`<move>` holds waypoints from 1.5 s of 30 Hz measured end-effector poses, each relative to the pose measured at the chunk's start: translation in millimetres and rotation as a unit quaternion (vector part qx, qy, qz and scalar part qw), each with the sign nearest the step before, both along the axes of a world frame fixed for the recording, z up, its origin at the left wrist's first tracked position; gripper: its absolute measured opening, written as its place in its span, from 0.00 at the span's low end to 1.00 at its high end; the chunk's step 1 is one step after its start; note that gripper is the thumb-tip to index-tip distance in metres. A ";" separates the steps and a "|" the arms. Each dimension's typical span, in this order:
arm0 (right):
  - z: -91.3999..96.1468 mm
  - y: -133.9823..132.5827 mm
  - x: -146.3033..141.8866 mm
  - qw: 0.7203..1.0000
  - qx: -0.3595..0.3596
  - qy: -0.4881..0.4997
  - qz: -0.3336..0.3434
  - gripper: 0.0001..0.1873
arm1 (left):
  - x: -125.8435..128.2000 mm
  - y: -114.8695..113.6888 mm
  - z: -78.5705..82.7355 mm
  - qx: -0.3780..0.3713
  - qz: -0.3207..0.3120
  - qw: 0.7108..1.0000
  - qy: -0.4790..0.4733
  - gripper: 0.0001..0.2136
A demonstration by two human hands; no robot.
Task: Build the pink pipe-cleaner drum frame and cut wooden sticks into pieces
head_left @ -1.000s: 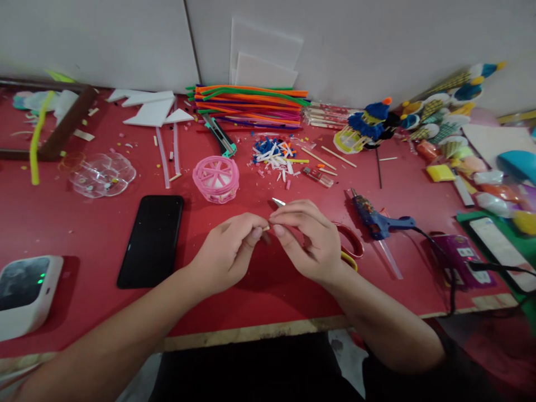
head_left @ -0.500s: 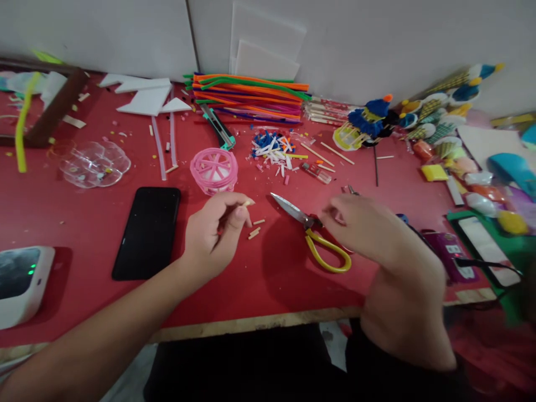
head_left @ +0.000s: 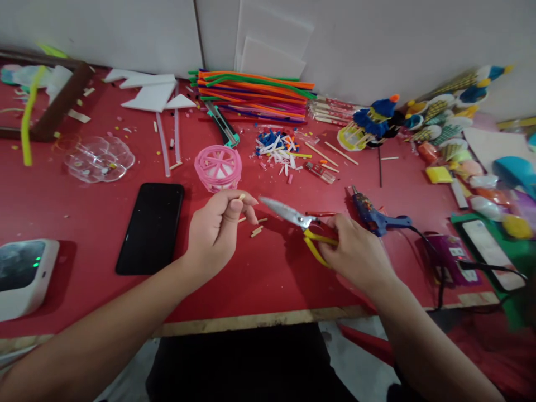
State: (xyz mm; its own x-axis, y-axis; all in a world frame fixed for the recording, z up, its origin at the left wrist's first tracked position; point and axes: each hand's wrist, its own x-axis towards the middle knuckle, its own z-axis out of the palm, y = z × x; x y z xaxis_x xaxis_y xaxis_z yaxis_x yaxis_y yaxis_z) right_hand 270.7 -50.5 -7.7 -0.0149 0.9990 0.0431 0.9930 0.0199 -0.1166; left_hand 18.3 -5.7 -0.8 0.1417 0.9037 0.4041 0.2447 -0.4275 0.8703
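Between thumb and forefinger, my left hand (head_left: 218,223) pinches a short piece of wooden stick (head_left: 242,197). My right hand (head_left: 354,245) grips the yellow handles of a pair of scissors (head_left: 288,213), whose blades point left toward my left fingers without touching them. Several cut stick pieces (head_left: 257,230) lie on the red table just under the scissor tips. Right behind my left hand stands a round pink spoked piece (head_left: 218,167). A blue glue gun (head_left: 374,215) rests to the right of the scissors.
A black phone (head_left: 151,229) and a white device (head_left: 29,273) lie at the left. Further back are a utility knife (head_left: 223,125), colourful pipe cleaners (head_left: 255,95) and a pile of small scraps (head_left: 278,148). Small figures (head_left: 372,120) and clay packets (head_left: 486,192) crowd the right.
My right hand has taken hold of the scissors and lifted them, their blades now nearer my left hand. The glue gun has come into view as the right arm shifted.
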 end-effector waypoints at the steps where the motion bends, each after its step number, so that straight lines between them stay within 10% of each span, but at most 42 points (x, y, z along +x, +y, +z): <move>1: 3.2 3.2 -3.0 0.999 0.042 0.027 -0.002 0.10 | -0.5 0.0 0.3 0.004 -0.003 1.000 -0.001 0.11; 8: 25.2 29.6 -43.2 0.971 0.108 0.130 0.171 0.20 | -5.2 2.4 10.4 0.038 0.020 0.994 0.103 0.09; 21: 12.8 31.2 -35.3 0.962 0.110 0.130 0.211 0.18 | -9.1 2.8 6.6 0.048 -0.118 0.991 0.036 0.08; 45: 11.7 28.7 -36.0 0.956 0.121 0.119 0.238 0.17 | -12.7 1.6 10.9 0.114 -0.045 0.982 0.142 0.14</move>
